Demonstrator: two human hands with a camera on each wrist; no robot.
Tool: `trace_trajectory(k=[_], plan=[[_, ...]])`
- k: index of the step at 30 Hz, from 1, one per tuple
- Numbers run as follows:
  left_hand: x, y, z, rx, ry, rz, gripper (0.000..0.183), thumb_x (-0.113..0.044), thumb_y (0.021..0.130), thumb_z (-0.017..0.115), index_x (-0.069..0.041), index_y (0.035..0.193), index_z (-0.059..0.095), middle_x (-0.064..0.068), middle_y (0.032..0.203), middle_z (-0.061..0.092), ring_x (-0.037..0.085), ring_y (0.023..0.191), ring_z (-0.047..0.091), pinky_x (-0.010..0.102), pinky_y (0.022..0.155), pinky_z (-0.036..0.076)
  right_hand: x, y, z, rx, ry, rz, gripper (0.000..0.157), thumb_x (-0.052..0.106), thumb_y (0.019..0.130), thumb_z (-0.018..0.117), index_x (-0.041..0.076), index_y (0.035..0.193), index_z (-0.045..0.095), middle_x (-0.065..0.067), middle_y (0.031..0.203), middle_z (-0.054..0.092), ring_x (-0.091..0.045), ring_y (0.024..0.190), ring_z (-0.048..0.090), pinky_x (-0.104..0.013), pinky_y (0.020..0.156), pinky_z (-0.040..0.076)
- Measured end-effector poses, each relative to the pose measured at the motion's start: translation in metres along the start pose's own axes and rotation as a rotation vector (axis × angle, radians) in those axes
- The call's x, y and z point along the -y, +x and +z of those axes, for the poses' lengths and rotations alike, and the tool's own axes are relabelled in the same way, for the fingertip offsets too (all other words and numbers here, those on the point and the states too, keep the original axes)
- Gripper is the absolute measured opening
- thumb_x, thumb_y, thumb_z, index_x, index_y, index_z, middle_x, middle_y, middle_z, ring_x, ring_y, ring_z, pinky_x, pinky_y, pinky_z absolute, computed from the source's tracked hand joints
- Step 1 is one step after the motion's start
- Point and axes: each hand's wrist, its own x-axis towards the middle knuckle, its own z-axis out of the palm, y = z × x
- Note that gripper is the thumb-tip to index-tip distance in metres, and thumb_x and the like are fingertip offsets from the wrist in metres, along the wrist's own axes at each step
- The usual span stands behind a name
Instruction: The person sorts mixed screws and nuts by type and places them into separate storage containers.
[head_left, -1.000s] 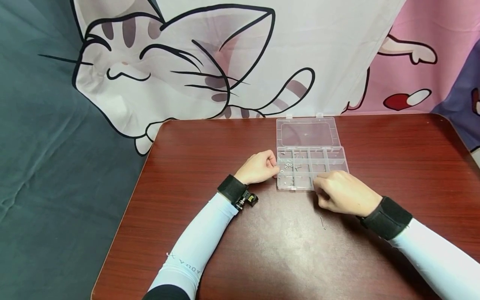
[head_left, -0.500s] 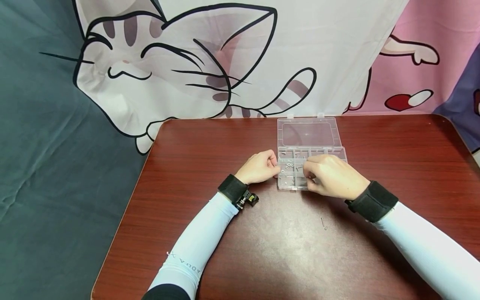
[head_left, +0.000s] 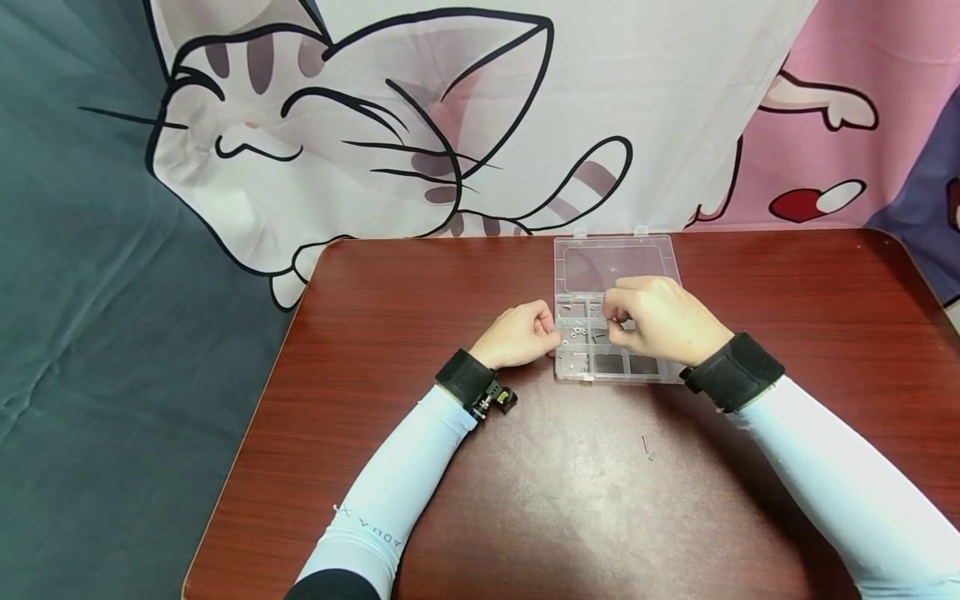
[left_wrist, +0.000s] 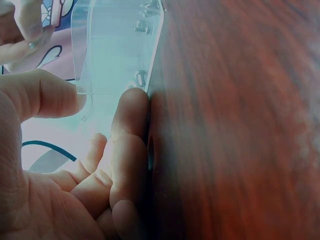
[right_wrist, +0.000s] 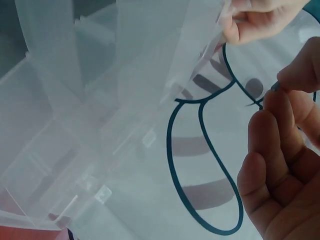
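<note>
A clear plastic compartment box (head_left: 643, 367) lies on the table with its lid (head_left: 581, 268) folded back. Its left compartments contain small metal hardware, including nut-like rings (head_left: 577, 332). My left hand (head_left: 517, 335) grips the box's left edge, thumb at the top of the wall and index finger low by the table. Over the box's middle compartments is my right hand (head_left: 663, 318). Between its thumb and index finger it pinches a tiny grey metal piece (right_wrist: 275, 86), mostly covered by the fingertips, so its kind is unclear.
Two thin metal bits (head_left: 646, 446) lie on the brown table (head_left: 480, 483) in front of the box. Behind the table's far edge hangs a cat-print curtain (head_left: 660, 100). Black straps (head_left: 467, 377) with small cameras circle the wrists.
My right hand has moved from the box's front right compartments up and left, over its middle, uncovering the front row. The left hand keeps its place on the box's edge.
</note>
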Motion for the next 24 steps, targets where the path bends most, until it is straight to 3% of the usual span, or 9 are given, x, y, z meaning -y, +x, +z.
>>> trace_trajectory(k=[16,18,19,21,22,24], plan=[[-0.0005,0.001,0.0015,-0.002,0.005,-0.008,0.014,-0.03,0.089,0.067,-0.018,0.091,0.058,-0.006,0.077,0.069,0.01,0.069,0.064,0.026,0.065,0.046,-0.0076,-0.0005,-0.0031,0.021,-0.015,0.044,0.017,0.004,0.076,0.074,0.017,0.075,0.062,0.002,0.07,0.056,-0.007,0.06,0.048,-0.026,0.056,0.043],[-0.0003,0.001,0.0016,-0.003,0.008,-0.009,0.015,-0.03,0.089,0.068,-0.018,0.091,0.059,-0.006,0.078,0.069,0.01,0.07,0.063,0.026,0.065,0.046,-0.0071,-0.0011,-0.0038,0.046,-0.034,0.056,0.012,0.008,0.078,0.077,0.012,0.082,0.067,-0.001,0.074,0.06,-0.012,0.062,0.053,-0.03,0.058,0.047],[-0.0002,0.0011,0.0016,-0.003,0.01,-0.009,0.015,-0.03,0.089,0.068,-0.018,0.09,0.059,-0.005,0.078,0.068,0.01,0.07,0.063,0.026,0.065,0.046,-0.0065,-0.0017,-0.0045,0.068,-0.052,0.065,0.016,0.013,0.079,0.079,0.008,0.091,0.07,-0.005,0.082,0.064,-0.017,0.067,0.059,-0.034,0.063,0.052],[-0.0003,0.0011,0.0016,-0.002,0.012,-0.008,0.015,-0.03,0.09,0.068,-0.018,0.09,0.059,-0.005,0.078,0.068,0.01,0.069,0.063,0.026,0.064,0.046,-0.0047,-0.0037,-0.0056,0.129,-0.082,0.098,0.049,0.029,0.081,0.083,0.001,0.118,0.069,-0.017,0.109,0.07,-0.03,0.093,0.069,-0.045,0.082,0.058],[-0.0003,0.0012,0.0017,-0.002,0.011,-0.008,0.015,-0.03,0.09,0.068,-0.018,0.09,0.058,-0.005,0.078,0.068,0.01,0.069,0.063,0.026,0.064,0.046,-0.0036,-0.005,-0.006,0.163,-0.093,0.119,0.068,0.039,0.082,0.083,0.0,0.134,0.062,-0.022,0.126,0.066,-0.037,0.11,0.067,-0.051,0.094,0.055],[-0.0006,0.001,0.0015,-0.002,0.012,-0.008,0.015,-0.03,0.089,0.068,-0.018,0.09,0.058,-0.005,0.077,0.068,0.01,0.069,0.063,0.026,0.064,0.046,-0.0009,-0.0079,-0.0067,0.218,-0.106,0.154,0.102,0.057,0.08,0.081,0.001,0.156,0.041,-0.027,0.155,0.047,-0.047,0.14,0.049,-0.062,0.112,0.042]])
